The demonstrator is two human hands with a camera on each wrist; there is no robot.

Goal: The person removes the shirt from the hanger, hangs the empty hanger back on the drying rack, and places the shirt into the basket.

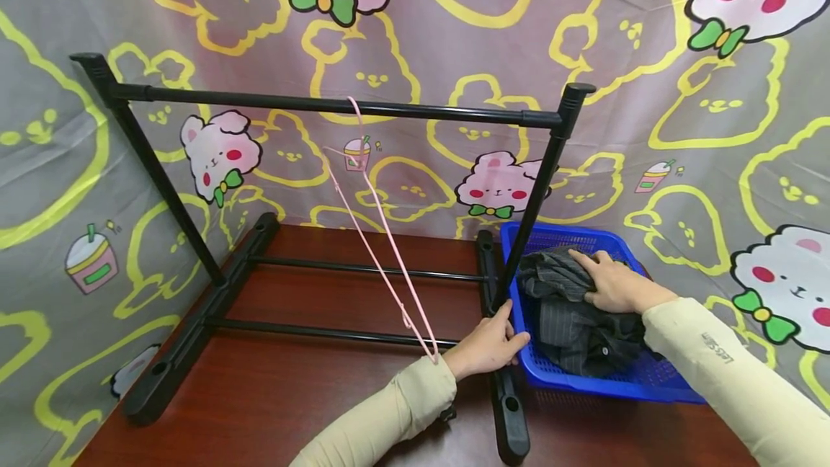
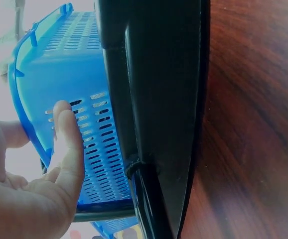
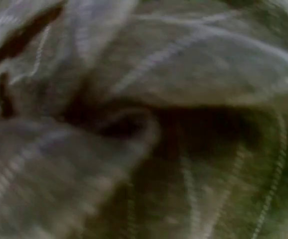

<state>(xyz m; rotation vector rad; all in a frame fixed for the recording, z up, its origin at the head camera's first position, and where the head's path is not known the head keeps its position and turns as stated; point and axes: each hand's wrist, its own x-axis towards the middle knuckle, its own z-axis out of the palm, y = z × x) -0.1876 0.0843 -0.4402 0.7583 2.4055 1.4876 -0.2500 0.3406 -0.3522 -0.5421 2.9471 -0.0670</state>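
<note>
My left hand (image 1: 489,343) grips the left rim of a blue plastic basket (image 1: 609,384). In the left wrist view, the thumb bends over the rim and a finger lies along the slotted outer wall. Inside the basket is a crumpled dark striped garment (image 1: 564,330) with a light button. My right hand (image 1: 612,283) rests on top of it, the visible fingers fairly straight; the undersides of the fingers are hidden. Blurred striped cloth (image 3: 194,64) fills the right wrist view.
A black clothes rack (image 1: 259,99) stands on the reddish-brown table (image 1: 311,388), its right foot beside the basket. A pink hanger (image 1: 389,236) hangs from the top bar, its lower corner overlapping my left sleeve in view. A patterned cloth (image 1: 415,34) covers the wall behind.
</note>
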